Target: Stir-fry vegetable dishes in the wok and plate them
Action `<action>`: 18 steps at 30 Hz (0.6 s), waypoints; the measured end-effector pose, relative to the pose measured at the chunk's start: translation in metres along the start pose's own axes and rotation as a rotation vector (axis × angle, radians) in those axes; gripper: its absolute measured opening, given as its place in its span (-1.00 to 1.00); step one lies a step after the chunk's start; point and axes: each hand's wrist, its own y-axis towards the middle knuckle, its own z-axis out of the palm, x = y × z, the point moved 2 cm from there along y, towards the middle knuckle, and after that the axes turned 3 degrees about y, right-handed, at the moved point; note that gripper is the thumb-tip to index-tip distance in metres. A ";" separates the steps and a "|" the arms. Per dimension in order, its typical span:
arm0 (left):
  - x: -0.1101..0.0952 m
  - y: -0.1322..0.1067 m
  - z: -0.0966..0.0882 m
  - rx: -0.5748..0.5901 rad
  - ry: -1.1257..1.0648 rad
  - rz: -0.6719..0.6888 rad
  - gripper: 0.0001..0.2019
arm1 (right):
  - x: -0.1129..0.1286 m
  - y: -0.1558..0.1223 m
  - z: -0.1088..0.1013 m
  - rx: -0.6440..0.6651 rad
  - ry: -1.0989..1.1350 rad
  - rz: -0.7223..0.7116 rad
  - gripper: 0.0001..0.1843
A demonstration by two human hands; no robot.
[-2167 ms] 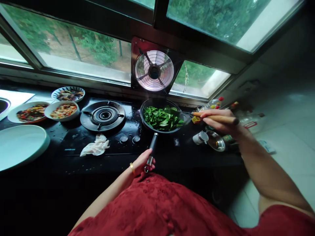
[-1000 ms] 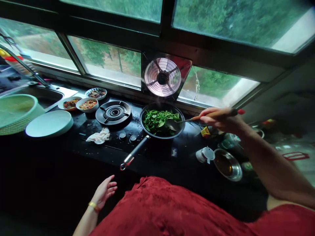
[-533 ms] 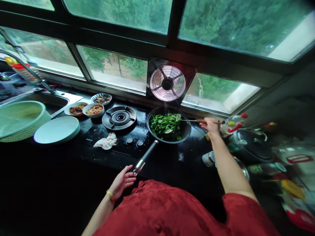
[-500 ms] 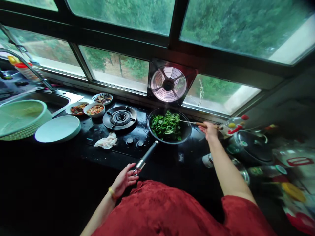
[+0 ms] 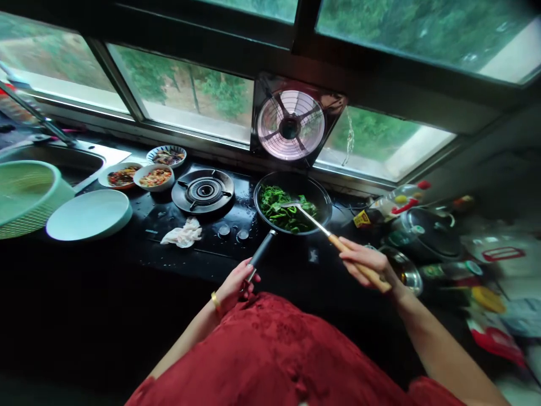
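Note:
A black pan [image 5: 321, 198] of green leafy vegetables [image 5: 284, 210] sits on the right burner of a black gas stove [image 5: 211, 225]. My left hand [image 5: 239, 282] is closed round the end of the pan's dark handle [image 5: 261, 254]. My right hand [image 5: 367, 266] grips the wooden handle of a metal spatula [image 5: 315, 221], whose blade rests in the greens.
The empty left burner [image 5: 203, 190], a crumpled white cloth [image 5: 184, 234], three bowls of cooked food [image 5: 139, 172], a white plate [image 5: 88, 214] and a green basket [image 5: 23, 194] lie left. An exhaust fan [image 5: 291, 125] hangs behind the pan. Bottles, a lidded pot [image 5: 426, 237] and a steel bowl [image 5: 406, 270] crowd the right.
My left hand has closed on the pan handle's end. My right hand has drawn back toward me from the pan's right side, with the spatula now reaching into the greens from the front.

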 end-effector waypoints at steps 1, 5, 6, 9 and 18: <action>0.000 0.000 0.000 0.006 -0.005 0.001 -0.33 | 0.002 -0.015 0.007 0.066 0.022 0.106 -0.47; -0.003 -0.001 0.001 0.039 -0.013 0.000 -0.29 | 0.021 -0.062 0.016 0.088 -0.080 0.187 -0.39; -0.003 -0.001 0.001 0.044 -0.011 0.001 -0.28 | 0.027 -0.069 0.015 0.084 -0.157 0.128 -0.43; -0.003 -0.002 0.000 0.046 -0.014 -0.006 -0.27 | 0.042 -0.075 0.008 0.087 -0.349 -0.048 -0.63; -0.005 -0.003 0.002 0.050 -0.061 -0.043 -0.31 | 0.038 0.023 0.010 -0.031 -0.492 -0.335 -0.84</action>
